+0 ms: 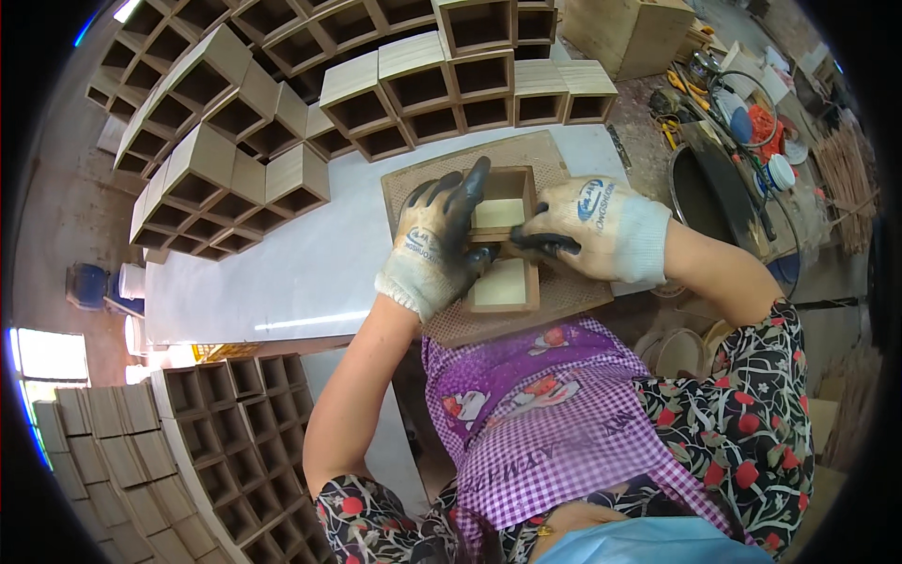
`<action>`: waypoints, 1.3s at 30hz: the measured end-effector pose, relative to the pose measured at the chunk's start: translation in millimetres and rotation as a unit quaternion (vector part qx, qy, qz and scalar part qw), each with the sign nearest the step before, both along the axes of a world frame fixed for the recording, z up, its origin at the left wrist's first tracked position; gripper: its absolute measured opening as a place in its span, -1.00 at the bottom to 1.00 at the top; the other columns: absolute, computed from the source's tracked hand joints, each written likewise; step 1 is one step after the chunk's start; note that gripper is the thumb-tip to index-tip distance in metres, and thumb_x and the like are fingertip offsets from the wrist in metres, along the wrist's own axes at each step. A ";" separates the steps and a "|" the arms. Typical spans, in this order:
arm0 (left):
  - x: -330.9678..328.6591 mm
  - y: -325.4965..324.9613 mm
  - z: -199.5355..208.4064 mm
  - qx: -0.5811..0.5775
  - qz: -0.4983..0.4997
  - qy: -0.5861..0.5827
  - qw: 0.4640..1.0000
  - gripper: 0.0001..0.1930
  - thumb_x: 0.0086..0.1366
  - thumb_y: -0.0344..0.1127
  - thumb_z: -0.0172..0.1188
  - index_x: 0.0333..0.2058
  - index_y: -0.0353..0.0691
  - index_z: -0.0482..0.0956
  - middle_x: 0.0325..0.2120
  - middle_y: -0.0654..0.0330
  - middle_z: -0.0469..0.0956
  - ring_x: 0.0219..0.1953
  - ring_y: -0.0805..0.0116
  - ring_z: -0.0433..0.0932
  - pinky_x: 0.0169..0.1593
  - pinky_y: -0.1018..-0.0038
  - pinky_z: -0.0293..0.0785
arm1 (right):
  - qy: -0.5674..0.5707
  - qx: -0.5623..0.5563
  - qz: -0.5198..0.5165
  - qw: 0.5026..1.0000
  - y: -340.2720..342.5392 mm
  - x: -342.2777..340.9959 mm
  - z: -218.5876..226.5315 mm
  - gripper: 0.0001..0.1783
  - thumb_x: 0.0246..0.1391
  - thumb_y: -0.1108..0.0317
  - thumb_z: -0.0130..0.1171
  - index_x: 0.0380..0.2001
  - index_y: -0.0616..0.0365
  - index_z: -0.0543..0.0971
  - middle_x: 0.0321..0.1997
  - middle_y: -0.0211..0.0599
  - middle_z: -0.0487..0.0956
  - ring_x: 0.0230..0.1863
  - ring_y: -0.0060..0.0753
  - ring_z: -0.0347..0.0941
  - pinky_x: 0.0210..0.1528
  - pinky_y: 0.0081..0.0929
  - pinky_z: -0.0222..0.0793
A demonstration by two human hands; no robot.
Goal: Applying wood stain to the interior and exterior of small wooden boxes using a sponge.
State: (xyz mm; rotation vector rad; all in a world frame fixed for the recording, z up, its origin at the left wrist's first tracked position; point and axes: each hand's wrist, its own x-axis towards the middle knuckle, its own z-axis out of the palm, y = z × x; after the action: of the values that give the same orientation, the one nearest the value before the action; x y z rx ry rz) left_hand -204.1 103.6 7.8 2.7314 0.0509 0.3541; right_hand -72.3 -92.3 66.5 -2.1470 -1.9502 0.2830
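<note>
In front of me an open-topped wooden box [502, 306] with two square openings and pale bottoms lies on a brown textured mat [573, 293]. I cannot tell whether it is one divided box or two set together. My left hand [443, 235], in a white glove with a dark coated palm, grips the box's left side, its fingers along the wall and its thumb near the crosspiece [489, 234]. From the right, my right hand [584, 228], gloved the same way, has its fingers closed together at the crosspiece's right end. Its fingertips partly hide what they pinch.
Stacked wooden boxes [413, 85] line the far and left sides of the pale tabletop [254, 291]. More boxes [235, 432] stand lower left. On the right are a dark round basin [705, 193], a hose, yellow-handled tools and a white tub [780, 172]. A large wooden block [625, 33] stands behind.
</note>
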 end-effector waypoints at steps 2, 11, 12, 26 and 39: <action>0.6 3.7 -5.5 -0.042 -0.037 -0.030 0.998 0.13 -0.12 -0.34 0.51 0.41 -0.19 -0.01 0.07 -0.05 0.49 0.14 -0.07 0.43 0.27 0.18 0.32 | -0.067 0.028 0.028 0.997 14.3 -7.0 8.9 -0.74 0.01 0.32 0.23 -0.17 -0.03 0.66 -0.24 -0.20 0.56 -0.09 -0.11 0.53 -0.02 -0.23 0.46; 5.3 13.5 -27.6 -0.183 -0.059 -0.048 0.980 0.34 -0.30 -0.32 0.66 0.43 -0.23 -0.08 -0.01 0.01 0.52 0.06 0.13 0.51 0.24 0.26 0.38 | -0.187 -0.144 0.083 0.968 48.2 -7.7 6.4 -0.82 -0.08 0.41 0.16 -0.42 0.19 0.71 -0.36 -0.07 0.67 -0.23 -0.09 0.64 -0.13 -0.29 0.55; 7.3 12.3 -24.9 -0.224 -0.069 -0.038 0.971 0.35 -0.30 -0.32 0.66 0.43 -0.21 -0.08 -0.07 0.03 0.54 0.03 0.15 0.53 0.23 0.26 0.39 | -0.201 -0.167 0.063 0.963 36.9 -2.1 12.5 -0.82 -0.08 0.42 0.16 -0.41 0.19 0.71 -0.35 -0.08 0.67 -0.22 -0.11 0.64 -0.13 -0.30 0.55; 5.6 7.8 -23.5 -0.142 -0.058 -0.047 0.987 0.05 -0.12 -0.40 0.53 0.36 -0.19 0.14 -0.01 0.10 0.53 0.26 0.08 0.32 0.34 0.22 0.28 | -0.212 -0.193 0.024 0.958 23.3 -5.5 11.9 -0.77 -0.01 0.37 0.10 -0.30 0.00 0.69 -0.29 -0.25 0.60 -0.12 -0.20 0.56 0.02 -0.25 0.45; 3.7 -3.8 -23.9 -0.065 -0.005 -0.026 0.998 -0.75 -0.01 -0.41 0.44 -0.29 -0.22 0.73 -0.03 0.13 0.54 0.29 -0.02 0.30 0.24 0.20 0.42 | 0.104 -0.044 -0.007 0.994 -46.9 -33.3 -22.6 -0.58 -0.11 0.41 0.22 -0.08 0.08 0.61 -0.33 -0.13 0.54 -0.23 0.01 0.52 -0.14 -0.16 0.47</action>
State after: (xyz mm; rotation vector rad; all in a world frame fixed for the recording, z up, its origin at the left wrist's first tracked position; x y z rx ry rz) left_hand -200.4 99.8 -16.1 2.5916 0.0447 0.4049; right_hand -105.6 -139.3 43.9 -2.0882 -1.8370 0.5769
